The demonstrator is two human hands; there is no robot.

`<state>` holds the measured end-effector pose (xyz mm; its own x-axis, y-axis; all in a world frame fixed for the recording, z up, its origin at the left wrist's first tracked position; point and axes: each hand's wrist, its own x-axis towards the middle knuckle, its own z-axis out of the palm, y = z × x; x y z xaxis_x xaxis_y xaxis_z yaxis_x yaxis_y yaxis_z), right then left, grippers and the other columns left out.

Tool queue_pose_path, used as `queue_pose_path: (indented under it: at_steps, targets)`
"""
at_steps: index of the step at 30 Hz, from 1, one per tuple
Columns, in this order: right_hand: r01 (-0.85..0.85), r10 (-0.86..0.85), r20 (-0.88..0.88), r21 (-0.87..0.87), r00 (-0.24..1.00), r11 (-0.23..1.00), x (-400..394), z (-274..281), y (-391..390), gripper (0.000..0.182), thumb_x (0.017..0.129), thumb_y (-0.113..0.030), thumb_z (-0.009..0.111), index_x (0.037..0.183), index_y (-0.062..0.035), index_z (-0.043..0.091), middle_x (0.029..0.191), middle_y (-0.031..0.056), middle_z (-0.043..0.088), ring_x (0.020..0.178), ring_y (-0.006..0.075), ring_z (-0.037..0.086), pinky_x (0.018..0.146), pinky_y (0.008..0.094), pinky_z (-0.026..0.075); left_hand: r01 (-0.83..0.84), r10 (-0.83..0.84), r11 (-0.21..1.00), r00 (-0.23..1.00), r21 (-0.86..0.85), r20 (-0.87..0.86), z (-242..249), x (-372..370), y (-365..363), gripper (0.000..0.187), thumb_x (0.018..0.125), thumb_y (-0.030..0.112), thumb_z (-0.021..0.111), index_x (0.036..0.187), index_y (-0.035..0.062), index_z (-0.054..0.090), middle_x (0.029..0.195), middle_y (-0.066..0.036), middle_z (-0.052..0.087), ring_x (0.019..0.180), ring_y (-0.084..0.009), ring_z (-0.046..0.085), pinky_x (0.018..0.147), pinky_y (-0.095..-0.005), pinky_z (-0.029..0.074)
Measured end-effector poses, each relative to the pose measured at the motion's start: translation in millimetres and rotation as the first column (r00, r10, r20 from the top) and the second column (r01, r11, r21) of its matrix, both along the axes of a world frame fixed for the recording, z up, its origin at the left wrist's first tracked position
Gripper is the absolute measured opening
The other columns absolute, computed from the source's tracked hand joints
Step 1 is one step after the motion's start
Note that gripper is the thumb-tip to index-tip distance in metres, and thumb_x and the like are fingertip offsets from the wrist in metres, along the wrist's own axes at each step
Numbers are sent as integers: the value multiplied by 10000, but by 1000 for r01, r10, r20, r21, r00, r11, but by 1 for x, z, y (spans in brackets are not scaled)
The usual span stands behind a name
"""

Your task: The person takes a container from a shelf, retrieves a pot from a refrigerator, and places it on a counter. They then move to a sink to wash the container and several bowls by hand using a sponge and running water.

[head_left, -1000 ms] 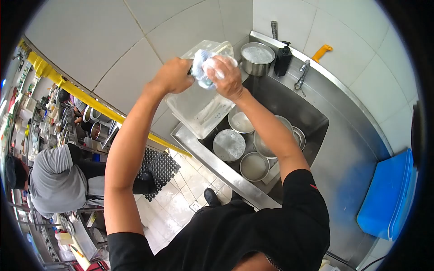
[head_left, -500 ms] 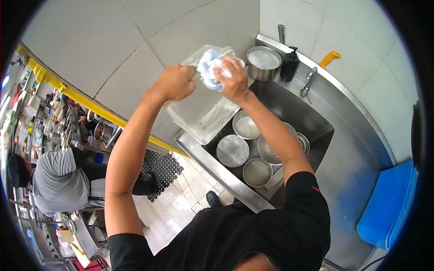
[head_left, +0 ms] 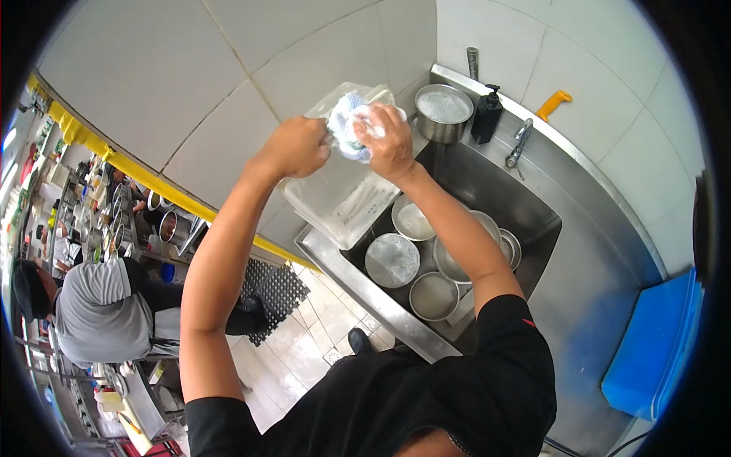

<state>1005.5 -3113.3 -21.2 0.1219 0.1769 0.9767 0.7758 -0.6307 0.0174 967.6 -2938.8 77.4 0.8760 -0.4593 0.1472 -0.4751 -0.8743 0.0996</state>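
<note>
My left hand (head_left: pixel 302 147) is closed on the side rim of a clear plastic container (head_left: pixel 335 199), which is tilted above the sink's left corner. A soapy blue-and-white cloth (head_left: pixel 349 126) is bunched in my right hand (head_left: pixel 390 142), pressed against the container's rim. Suds streak the container's inside. Below it, in the metal sink (head_left: pixel 533 206), sit several round pans, among them a bowl with foamy water (head_left: pixel 392 260) and another with cloudy water (head_left: pixel 434 296).
A pot of suds (head_left: pixel 444 107), a black pump bottle (head_left: pixel 487 114) and a tap (head_left: pixel 520 142) line the sink's back edge. An orange handle (head_left: pixel 553 104) is by the wall. A blue bin (head_left: pixel 655 346) stands right. A person in grey (head_left: pixel 103 312) is at left.
Both hands have shifted slightly down and left, with the cloth and the container's upper end. At the far left, another person in white has come into view behind the one in grey.
</note>
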Motion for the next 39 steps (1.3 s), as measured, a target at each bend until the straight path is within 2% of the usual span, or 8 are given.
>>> queue_pose_path:
  at_steps: [5,12,21,25,29,33,37,39]
  targets:
    - [141,-137,-88,49,987,989,26,1,-26,263,718,-121,646,962,-27,617,950,151,571,933,329,552,772,432,458,51,-51,998,999,-31,-6,0,-2,-2,152,678,114,532,740,-25,528,670,-248,558,696,-429,558,658,-473,449]
    - [19,236,-391,548,890,837,41,-23,-29,436,586,-103,775,960,1,578,891,177,599,854,361,591,728,392,471,74,-74,997,997,-35,-5,-3,3,1,156,673,104,537,744,-33,514,663,-247,553,690,-432,556,657,-472,447]
    - [372,55,-774,364,630,854,32,-183,-24,474,585,-147,788,992,-9,587,916,191,628,869,365,611,776,412,477,36,-37,997,999,-67,-13,-4,5,3,155,684,103,532,732,-39,493,673,-252,534,674,-430,532,623,-460,431]
    - [379,101,-837,348,538,858,28,-213,-31,491,588,-172,792,1008,-17,590,914,193,632,883,365,611,780,412,477,50,-51,997,999,-58,-17,-2,2,0,157,686,106,530,725,-41,488,664,-251,531,655,-429,523,615,-456,429]
    - [343,95,-814,344,573,874,36,-142,-32,503,587,-209,801,1009,-24,598,892,190,639,868,360,618,757,415,483,19,-19,1000,1000,1,-18,1,5,-2,182,687,130,547,764,-31,579,711,-248,595,733,-424,586,700,-464,467]
    - [181,128,-554,469,823,864,46,-58,-29,542,587,-221,818,1013,10,574,863,186,643,809,348,629,726,387,489,85,-84,994,996,-61,22,-6,4,2,166,681,107,519,719,-47,470,644,-254,510,647,-429,514,609,-461,416]
    - [119,203,-519,521,830,845,54,-65,-26,547,587,-219,816,1020,11,575,882,190,640,834,344,626,738,386,489,84,-82,995,996,-51,42,-5,5,1,186,686,125,518,718,-48,456,641,-254,501,642,-432,498,607,-462,410]
    - [303,103,-661,470,743,829,42,-100,-21,508,574,-211,817,989,-22,593,911,191,634,851,357,619,758,405,487,28,-28,1000,999,7,40,-3,3,-1,178,686,134,532,735,-36,552,686,-250,576,705,-426,566,684,-474,453]
